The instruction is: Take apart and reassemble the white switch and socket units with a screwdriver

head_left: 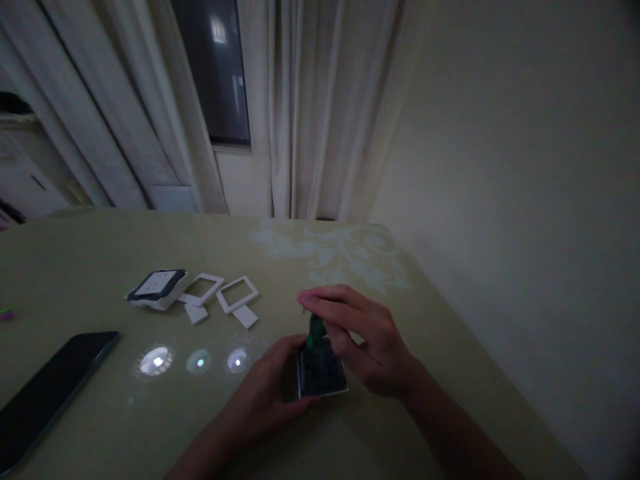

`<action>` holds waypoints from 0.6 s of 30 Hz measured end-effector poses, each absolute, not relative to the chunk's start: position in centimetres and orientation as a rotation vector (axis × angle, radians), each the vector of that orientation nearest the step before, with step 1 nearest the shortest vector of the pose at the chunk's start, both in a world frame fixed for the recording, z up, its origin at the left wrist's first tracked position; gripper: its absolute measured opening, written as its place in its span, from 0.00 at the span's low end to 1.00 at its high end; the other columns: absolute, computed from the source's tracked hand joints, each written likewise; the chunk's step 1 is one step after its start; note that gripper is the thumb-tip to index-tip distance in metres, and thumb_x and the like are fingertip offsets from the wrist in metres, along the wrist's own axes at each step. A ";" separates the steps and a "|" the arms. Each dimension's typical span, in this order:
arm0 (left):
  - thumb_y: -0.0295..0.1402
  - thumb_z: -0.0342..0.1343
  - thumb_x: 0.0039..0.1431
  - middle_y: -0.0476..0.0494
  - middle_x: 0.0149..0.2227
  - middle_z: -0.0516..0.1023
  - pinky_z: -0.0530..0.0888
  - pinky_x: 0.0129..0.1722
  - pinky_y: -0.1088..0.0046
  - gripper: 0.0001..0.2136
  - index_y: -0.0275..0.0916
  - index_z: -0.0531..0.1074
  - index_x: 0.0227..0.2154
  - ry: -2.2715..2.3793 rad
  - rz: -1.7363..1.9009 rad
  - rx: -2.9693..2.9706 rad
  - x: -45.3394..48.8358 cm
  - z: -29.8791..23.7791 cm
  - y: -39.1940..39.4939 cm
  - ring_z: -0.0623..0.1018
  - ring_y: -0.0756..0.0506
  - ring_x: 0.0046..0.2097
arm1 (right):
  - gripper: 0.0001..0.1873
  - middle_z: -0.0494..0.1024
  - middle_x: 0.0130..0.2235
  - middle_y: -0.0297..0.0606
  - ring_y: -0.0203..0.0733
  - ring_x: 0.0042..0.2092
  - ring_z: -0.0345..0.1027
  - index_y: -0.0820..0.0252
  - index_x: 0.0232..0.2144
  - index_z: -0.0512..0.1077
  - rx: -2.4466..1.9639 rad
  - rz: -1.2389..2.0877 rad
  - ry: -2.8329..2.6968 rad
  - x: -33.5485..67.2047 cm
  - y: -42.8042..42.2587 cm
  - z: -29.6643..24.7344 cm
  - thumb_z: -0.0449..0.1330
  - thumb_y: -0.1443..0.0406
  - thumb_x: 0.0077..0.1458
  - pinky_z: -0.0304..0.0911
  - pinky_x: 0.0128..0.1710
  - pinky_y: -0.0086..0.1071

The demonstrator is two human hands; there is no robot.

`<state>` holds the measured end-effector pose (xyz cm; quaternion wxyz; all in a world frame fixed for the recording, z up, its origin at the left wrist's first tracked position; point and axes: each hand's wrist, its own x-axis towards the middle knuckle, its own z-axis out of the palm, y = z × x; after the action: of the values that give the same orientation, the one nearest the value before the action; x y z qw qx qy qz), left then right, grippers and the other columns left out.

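My left hand (270, 383) grips a small square wall switch or socket unit (323, 373) by its left side, thumb along the near edge. The unit's upper face is dark, with a thin white rim. Over it, my right hand (367, 333) is closed around a short green handle (315, 330), which looks like a screwdriver's. The handle stands roughly upright at the unit's far left corner. Its tip is too dark to make out. My right index and middle fingers reach across above it.
Left of my hands lie a similar white-and-dark square unit (157, 287), one white frame (203, 290), another white frame (238, 294) and small white plates (245, 316). A flat black slab (53, 393) rests at the table's left. The wall (525, 220) borders the right side.
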<state>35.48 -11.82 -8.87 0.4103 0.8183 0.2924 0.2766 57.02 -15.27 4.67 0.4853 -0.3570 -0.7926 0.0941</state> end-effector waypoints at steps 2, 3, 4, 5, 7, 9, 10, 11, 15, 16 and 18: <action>0.35 0.73 0.58 0.44 0.62 0.79 0.78 0.60 0.46 0.35 0.56 0.66 0.65 0.735 0.686 2.057 35.4 -8.9 -11.8 0.80 0.29 0.61 | 0.24 0.80 0.54 0.41 0.45 0.52 0.77 0.46 0.68 0.73 -0.862 0.219 -1.930 57.2 -15.4 4.8 0.58 0.67 0.74 0.78 0.52 0.40; 0.36 0.73 0.57 0.44 0.63 0.79 0.78 0.60 0.46 0.35 0.57 0.65 0.65 0.733 0.687 2.057 35.4 -8.9 -11.8 0.80 0.29 0.61 | 0.24 0.80 0.50 0.40 0.44 0.48 0.77 0.46 0.68 0.73 -0.872 0.174 -1.922 57.3 -15.4 4.8 0.62 0.64 0.73 0.78 0.49 0.39; 0.36 0.73 0.57 0.45 0.63 0.79 0.78 0.61 0.46 0.35 0.58 0.65 0.65 0.734 0.692 2.058 35.4 -8.9 -11.8 0.80 0.29 0.62 | 0.26 0.80 0.48 0.41 0.44 0.46 0.77 0.47 0.69 0.72 -0.887 0.130 -1.920 57.3 -15.4 4.8 0.64 0.61 0.72 0.78 0.48 0.40; 0.36 0.73 0.57 0.45 0.63 0.79 0.78 0.61 0.46 0.36 0.58 0.65 0.65 0.739 0.698 2.059 35.3 -8.9 -11.8 0.80 0.29 0.62 | 0.28 0.79 0.49 0.42 0.46 0.47 0.76 0.50 0.71 0.70 -0.901 0.109 -1.925 57.3 -15.4 4.8 0.63 0.59 0.72 0.78 0.48 0.42; 0.36 0.73 0.57 0.44 0.63 0.79 0.78 0.61 0.45 0.35 0.57 0.65 0.65 0.754 0.692 2.052 35.3 -8.8 -11.9 0.80 0.29 0.62 | 0.29 0.78 0.56 0.47 0.49 0.54 0.76 0.53 0.74 0.64 -0.899 0.185 -1.970 57.3 -15.4 4.8 0.56 0.62 0.75 0.77 0.54 0.45; 0.36 0.72 0.58 0.43 0.62 0.80 0.79 0.60 0.44 0.34 0.55 0.65 0.65 0.765 0.663 2.041 35.3 -8.7 -12.0 0.81 0.30 0.60 | 0.28 0.78 0.59 0.46 0.47 0.57 0.76 0.52 0.73 0.65 -0.883 0.287 -1.975 57.2 -15.3 4.8 0.55 0.65 0.75 0.76 0.57 0.44; 0.36 0.72 0.58 0.43 0.60 0.80 0.79 0.59 0.45 0.34 0.55 0.66 0.65 0.768 0.659 2.039 35.3 -8.7 -12.0 0.81 0.30 0.59 | 0.25 0.80 0.55 0.44 0.46 0.54 0.77 0.50 0.71 0.69 -0.883 0.280 -1.953 57.1 -15.3 4.8 0.58 0.64 0.75 0.77 0.54 0.42; 0.36 0.72 0.58 0.44 0.59 0.81 0.80 0.58 0.45 0.33 0.56 0.67 0.64 0.771 0.664 2.040 35.3 -8.8 -12.0 0.82 0.30 0.58 | 0.23 0.81 0.49 0.41 0.44 0.49 0.78 0.49 0.67 0.74 -0.889 0.234 -1.929 57.1 -15.3 4.8 0.64 0.61 0.72 0.78 0.49 0.39; 0.38 0.73 0.55 0.48 0.61 0.81 0.80 0.59 0.45 0.33 0.61 0.68 0.62 0.793 0.711 2.040 35.3 -9.1 -11.9 0.81 0.28 0.60 | 0.20 0.77 0.48 0.44 0.47 0.48 0.76 0.52 0.60 0.79 -0.876 0.074 -1.937 57.1 -15.6 4.8 0.66 0.56 0.69 0.79 0.47 0.42; 0.38 0.74 0.55 0.48 0.62 0.80 0.79 0.59 0.45 0.34 0.62 0.68 0.63 0.789 0.709 2.039 35.3 -9.2 -11.9 0.81 0.27 0.61 | 0.21 0.78 0.53 0.46 0.48 0.52 0.77 0.53 0.64 0.76 -0.846 0.126 -1.983 57.1 -15.8 4.9 0.61 0.59 0.72 0.79 0.50 0.44; 0.39 0.74 0.56 0.47 0.63 0.80 0.79 0.61 0.45 0.34 0.61 0.67 0.64 0.774 0.694 2.043 35.3 -9.2 -11.8 0.80 0.27 0.62 | 0.26 0.79 0.57 0.47 0.47 0.53 0.78 0.53 0.71 0.68 -0.796 0.244 -2.052 57.0 -15.9 5.1 0.55 0.65 0.75 0.78 0.52 0.43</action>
<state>35.27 -11.85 -9.22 0.4117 0.8122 0.3078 0.2759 57.05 -15.95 5.11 0.4472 -0.3214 -0.8288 0.0984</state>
